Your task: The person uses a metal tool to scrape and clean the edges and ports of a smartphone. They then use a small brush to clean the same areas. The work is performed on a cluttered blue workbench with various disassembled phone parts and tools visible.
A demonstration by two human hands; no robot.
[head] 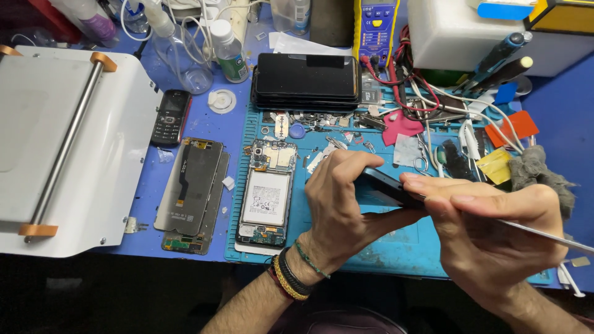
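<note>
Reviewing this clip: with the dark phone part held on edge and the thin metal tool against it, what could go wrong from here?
1. The thin metal tool in the right hand could slip along the dark phone part toward the left hand gripping it.
2. The opened phone lies exposed just beside the left hand; a jolt might knock it.

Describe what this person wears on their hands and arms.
Both hands are bare, with no gloves, rings or sleeves in view. The left hand has a stack of bands at its wrist: black cord bracelets, a yellow beaded bracelet and a thin green string bracelet. The right hand has a bare wrist.
</note>
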